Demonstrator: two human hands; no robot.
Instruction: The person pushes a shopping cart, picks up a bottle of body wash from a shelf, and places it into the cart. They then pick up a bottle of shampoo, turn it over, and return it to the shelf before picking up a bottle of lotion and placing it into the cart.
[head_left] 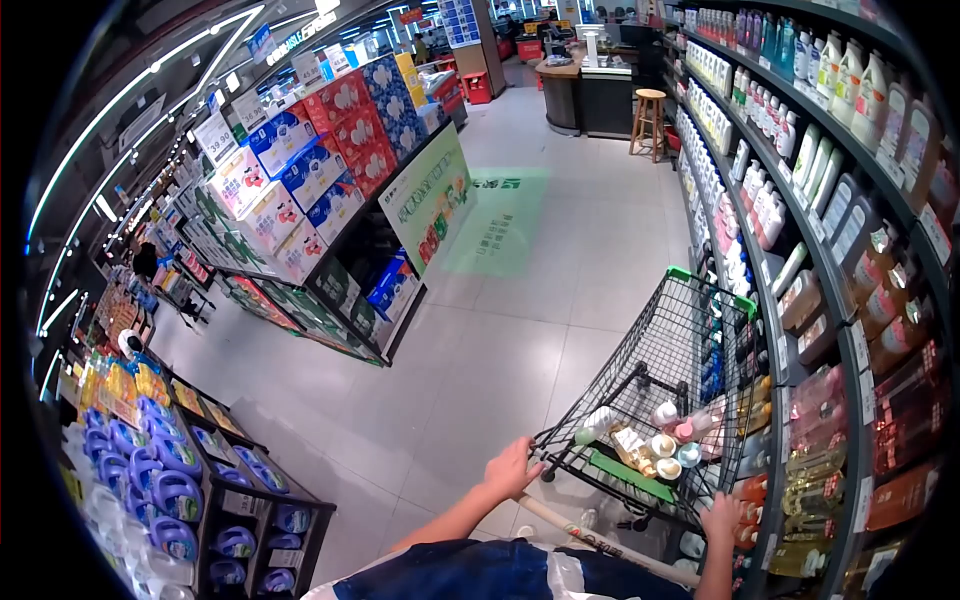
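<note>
**Wire cart points up the aisle beside the tall shelves, a hand at each near corner**

The black wire-mesh shopping cart with green plastic corners (680,335) stands just beside the long, dark multi-tiered shelving (862,400), on the shelving's aisle side. Its long axis runs away from the person, roughly along the shelving; the green-cornered end points away and the other end faces the body. The bare left hand (512,468) is at the near left corner, its fingers bent and clamped over the dark frame. The bare right hand (720,518) lies at the near right corner, closer to the shelving; I can't tell how its fingers close there. Below the hands, a smooth, pale tan bar with printed lettering (600,541) slants across.

Inside the open grid sit rounded plastic bottles and tubs with pale round tops (663,446), plus a clear, amber-tinted bottle (632,443) lying on its side. A flat green plastic strip (632,475) crosses the near end.

The shelving carries glossy bottles, opaque white, brown and clear pink or yellow. Across the aisle from it stand boxy red cartons with white hearts (352,128) and a flat pale-green board (430,200). Farther along, near the shelving, is a round-topped wooden stool (649,110).
</note>
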